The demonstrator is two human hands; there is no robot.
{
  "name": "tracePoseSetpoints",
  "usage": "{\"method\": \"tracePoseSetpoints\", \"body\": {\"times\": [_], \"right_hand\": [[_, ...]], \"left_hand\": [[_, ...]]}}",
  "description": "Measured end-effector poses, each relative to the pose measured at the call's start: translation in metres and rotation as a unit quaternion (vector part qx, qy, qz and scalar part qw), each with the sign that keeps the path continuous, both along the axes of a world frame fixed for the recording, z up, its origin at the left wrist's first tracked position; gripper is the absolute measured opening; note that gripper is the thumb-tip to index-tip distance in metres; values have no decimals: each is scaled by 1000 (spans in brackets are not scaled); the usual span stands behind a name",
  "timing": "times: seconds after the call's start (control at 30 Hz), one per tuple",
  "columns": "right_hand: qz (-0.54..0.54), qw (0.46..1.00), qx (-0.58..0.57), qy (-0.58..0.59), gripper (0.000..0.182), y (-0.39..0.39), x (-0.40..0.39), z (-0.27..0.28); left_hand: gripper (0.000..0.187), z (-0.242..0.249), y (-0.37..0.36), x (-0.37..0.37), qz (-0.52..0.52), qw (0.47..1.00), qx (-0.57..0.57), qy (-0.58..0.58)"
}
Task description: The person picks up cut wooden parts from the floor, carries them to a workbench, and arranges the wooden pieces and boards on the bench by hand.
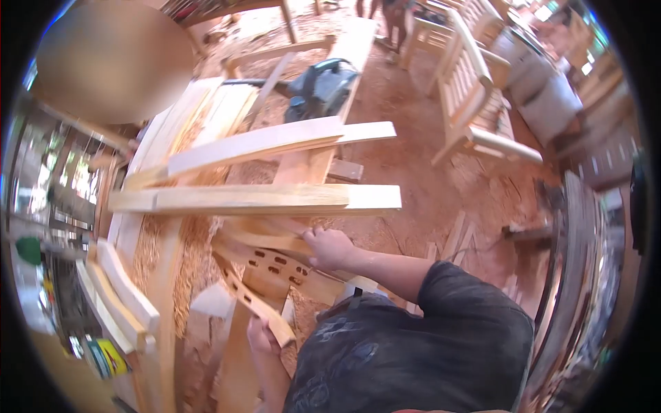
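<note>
My left hand (261, 336) is closed around the near end of a slotted wooden rail (241, 290), a narrow piece with mortise holes along its face. My right hand (329, 249) has its fingers wrapped over the end of a pale wooden piece (272, 239); its far part is smeared by motion. Between the two hands lie more slotted pieces (279, 265), with several oval holes in rows. Just beyond my right hand, a thick squared timber (261, 198) lies crosswise.
A second timber (255, 146) lies behind the first, near a dark power tool (320, 86) on a plank. Curved wooden pieces (117, 292) stand at left beside a yellow-labelled container (107, 356). A slatted wooden chair (475, 96) stands at right. Shavings (148, 251) cover the bench.
</note>
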State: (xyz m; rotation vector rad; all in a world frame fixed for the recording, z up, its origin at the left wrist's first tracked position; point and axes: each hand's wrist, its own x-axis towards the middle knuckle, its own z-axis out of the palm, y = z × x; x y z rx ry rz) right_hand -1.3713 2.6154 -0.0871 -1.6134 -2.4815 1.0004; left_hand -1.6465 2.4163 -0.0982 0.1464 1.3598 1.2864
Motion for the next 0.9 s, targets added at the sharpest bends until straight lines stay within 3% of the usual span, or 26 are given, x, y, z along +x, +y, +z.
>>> {"method": "tracePoseSetpoints", "body": {"times": [0.2,0.37,0.5,0.7,0.8,0.9], "right_hand": [[-19,999,31,22,54,-10,2,-3],[-42,994,101,28,37,-22,-12,-10],[-80,984,156,30,31,-63,-28,23],[-177,982,53,45,40,-149,-85,38],[-169,968,-92,162,53,-188,-120,31],[-198,897,-247,308,58,-223,-164,19]], "left_hand": [[59,3,-74,-50,-50,999,-11,18],[58,-26,-138,-106,-88,994,-5,60],[58,-54,-194,-148,-122,990,8,74],[50,-69,-256,-186,-155,984,22,81],[50,-49,-265,-203,-191,969,-65,142],[58,-72,-290,-232,-141,967,19,212]]}}
